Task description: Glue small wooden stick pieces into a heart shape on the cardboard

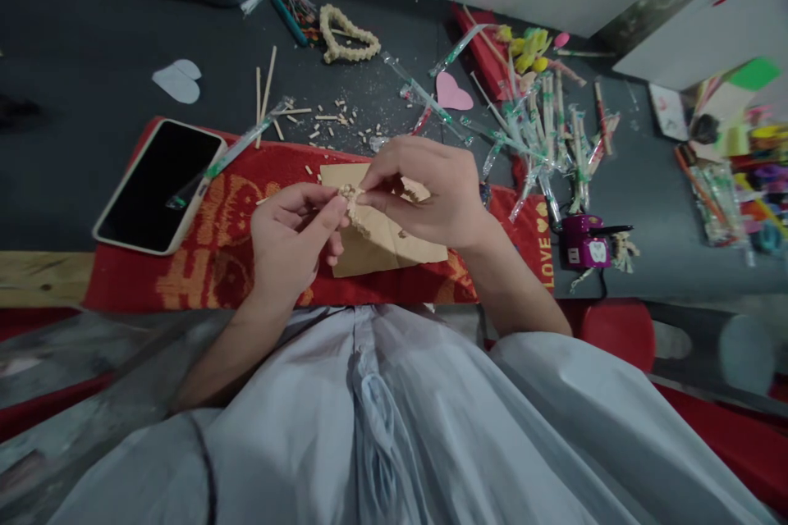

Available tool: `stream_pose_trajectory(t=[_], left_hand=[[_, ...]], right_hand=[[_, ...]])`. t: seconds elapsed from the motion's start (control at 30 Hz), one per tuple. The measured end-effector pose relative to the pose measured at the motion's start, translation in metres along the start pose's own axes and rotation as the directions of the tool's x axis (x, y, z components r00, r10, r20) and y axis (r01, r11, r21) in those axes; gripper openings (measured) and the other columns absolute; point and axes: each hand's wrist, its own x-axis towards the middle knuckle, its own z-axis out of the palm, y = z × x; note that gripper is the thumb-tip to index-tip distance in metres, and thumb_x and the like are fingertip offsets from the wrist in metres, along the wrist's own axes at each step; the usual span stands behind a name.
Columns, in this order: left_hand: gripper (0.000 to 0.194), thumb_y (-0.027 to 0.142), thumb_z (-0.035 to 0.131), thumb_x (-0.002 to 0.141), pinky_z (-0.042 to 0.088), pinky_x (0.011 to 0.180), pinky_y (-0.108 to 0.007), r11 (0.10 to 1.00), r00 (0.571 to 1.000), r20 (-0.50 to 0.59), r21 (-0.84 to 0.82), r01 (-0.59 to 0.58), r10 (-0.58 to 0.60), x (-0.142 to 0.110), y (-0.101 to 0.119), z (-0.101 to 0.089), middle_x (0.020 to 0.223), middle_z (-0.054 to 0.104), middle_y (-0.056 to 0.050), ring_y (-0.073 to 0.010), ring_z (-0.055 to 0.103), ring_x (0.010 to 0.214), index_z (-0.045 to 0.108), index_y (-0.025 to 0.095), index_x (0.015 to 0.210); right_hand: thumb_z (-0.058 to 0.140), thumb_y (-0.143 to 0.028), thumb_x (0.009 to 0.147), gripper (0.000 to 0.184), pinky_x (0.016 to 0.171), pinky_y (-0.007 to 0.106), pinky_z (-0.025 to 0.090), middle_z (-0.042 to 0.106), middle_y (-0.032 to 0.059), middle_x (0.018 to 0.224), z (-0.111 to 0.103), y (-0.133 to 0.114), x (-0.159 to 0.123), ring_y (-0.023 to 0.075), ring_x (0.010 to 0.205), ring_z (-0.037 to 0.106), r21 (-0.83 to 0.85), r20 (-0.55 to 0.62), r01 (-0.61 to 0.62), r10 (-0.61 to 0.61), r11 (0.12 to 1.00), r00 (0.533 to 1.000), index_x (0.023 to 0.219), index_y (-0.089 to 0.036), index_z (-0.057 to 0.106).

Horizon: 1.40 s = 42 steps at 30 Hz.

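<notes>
My left hand (pixel 289 234) pinches a small knobbly beige craft piece (pixel 354 205) between thumb and forefinger. My right hand (pixel 434 189) is closed at the piece's right side, thumb and fingertips pressed on its upper edge. The piece seems built of short pale bits, and its full shape is hidden behind my fingers. Both hands are above a sheet of tan cardboard (pixel 394 254), which lies on a red patterned towel (pixel 227 262). A few darker scraps show on the cardboard under my right hand.
Left lies a phone (pixel 160 184) with a plastic-wrapped stick across it. Cut stick bits (pixel 336 119) litter the dark table ahead, near a knobbly heart-shaped frame (pixel 345 33). Wrapped sticks (pixel 542 119), a pink paper heart (pixel 452 92) and a purple box (pixel 579 242) are to the right.
</notes>
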Motion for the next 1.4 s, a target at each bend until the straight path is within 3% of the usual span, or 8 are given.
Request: stream_pose_trajectory(t=[0.27,0.6,0.73,0.83,1.07,1.27,1.4], left_hand=[[0.014,0.031,0.085,0.077,0.04,0.031,-0.014,0.974,0.974,-0.033,0.061,-0.22,0.222,0.0,-0.01,-0.004,0.06,0.068,0.005,-0.0057,0.056,0.037,0.075,0.023,0.083],[0.008,0.022,0.082,0.08,0.05,0.042,-0.015,0.953,0.967,0.0,0.171,-0.25,0.254,-0.009,0.0,-0.004,0.07,0.072,0.005,-0.004,0.06,0.046,0.078,0.024,0.085],[0.008,0.022,0.083,0.078,0.051,0.042,-0.014,0.949,0.968,-0.007,0.2,-0.245,0.252,-0.009,0.001,-0.005,0.069,0.071,0.005,-0.0041,0.061,0.046,0.078,0.024,0.083],[0.01,0.026,0.085,0.077,0.049,0.039,-0.013,0.968,0.985,-0.013,0.185,-0.169,0.175,-0.007,0.002,-0.007,0.064,0.07,0.004,-0.0052,0.06,0.043,0.077,0.022,0.082],[0.024,0.035,0.09,0.067,0.041,0.031,-0.013,0.983,0.999,0.041,0.18,-0.02,0.013,-0.001,0.004,-0.012,0.058,0.069,0.0,-0.007,0.055,0.036,0.075,0.018,0.073],[0.028,0.036,0.095,0.059,0.042,0.031,-0.014,0.982,0.999,0.03,0.185,-0.04,0.035,-0.005,0.008,-0.008,0.056,0.069,-0.001,-0.0077,0.055,0.035,0.077,0.019,0.071],[0.027,0.04,0.094,0.062,0.044,0.033,-0.014,0.977,0.996,-0.023,0.196,-0.08,0.086,-0.009,0.007,-0.005,0.055,0.067,0.001,-0.0077,0.056,0.038,0.078,0.022,0.073]], right_hand=[[0.062,-0.053,0.094,0.039,0.073,0.024,0.054,0.07,0.0022,0.083,0.017,-0.016,-0.004,0.0098,0.075,0.064,0.238,-0.085,-0.249,0.275,0.939,0.958,0.09,-0.015,0.071],[0.066,-0.054,0.091,0.04,0.075,0.025,0.054,0.07,0.0017,0.081,0.023,-0.017,-0.007,0.0097,0.074,0.063,0.33,-0.1,-0.288,0.337,0.899,0.936,0.088,-0.015,0.072],[0.066,-0.054,0.091,0.04,0.073,0.024,0.053,0.07,0.0014,0.079,0.024,-0.015,-0.008,0.0091,0.073,0.062,0.326,-0.099,-0.277,0.324,0.904,0.941,0.087,-0.015,0.072],[0.066,-0.053,0.091,0.039,0.073,0.025,0.054,0.07,0.0018,0.08,0.022,-0.012,-0.009,0.0095,0.073,0.063,0.301,-0.126,-0.219,0.266,0.928,0.956,0.087,-0.015,0.071],[0.061,-0.047,0.097,0.033,0.082,0.029,0.058,0.072,0.0035,0.092,0.022,-0.004,-0.016,0.0114,0.085,0.068,0.213,-0.133,-0.047,0.076,0.976,0.988,0.107,-0.018,0.074],[0.064,-0.045,0.095,0.03,0.079,0.027,0.058,0.074,0.0023,0.088,0.026,0.001,-0.019,0.0098,0.082,0.069,0.273,-0.151,-0.021,0.065,0.962,0.986,0.102,-0.02,0.078],[0.067,-0.044,0.093,0.027,0.076,0.025,0.058,0.076,0.0019,0.084,0.03,0.001,-0.02,0.009,0.078,0.07,0.337,-0.184,-0.017,0.084,0.941,0.979,0.097,-0.019,0.079]])
